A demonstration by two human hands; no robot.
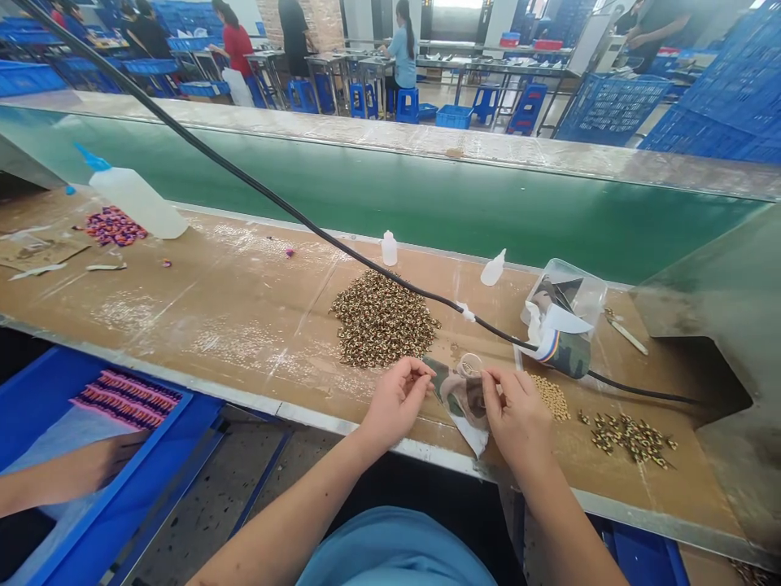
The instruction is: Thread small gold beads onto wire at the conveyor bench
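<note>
My left hand (398, 400) is closed in a pinch just in front of the big pile of small gold-and-black pieces (384, 319). What its fingertips hold, if anything, is too small to make out. My right hand (518, 413) also pinches, its fingertips beside a small round clear dish (469, 364); whatever is in them cannot be told. Between the hands lies a camouflage-patterned piece (455, 395) with a whitish lower end. Just beyond my right hand is a pile of small beige beads (551, 396), partly hidden by it.
More gold-and-black pieces (634, 439) lie at the right. A clear plastic box (595, 285), small white bottles (389, 248) and a large bottle (143, 203) stand farther back. A black cable (293, 213) crosses above the table. A co-worker's hand (101, 464) reaches into a blue crate (201, 423).
</note>
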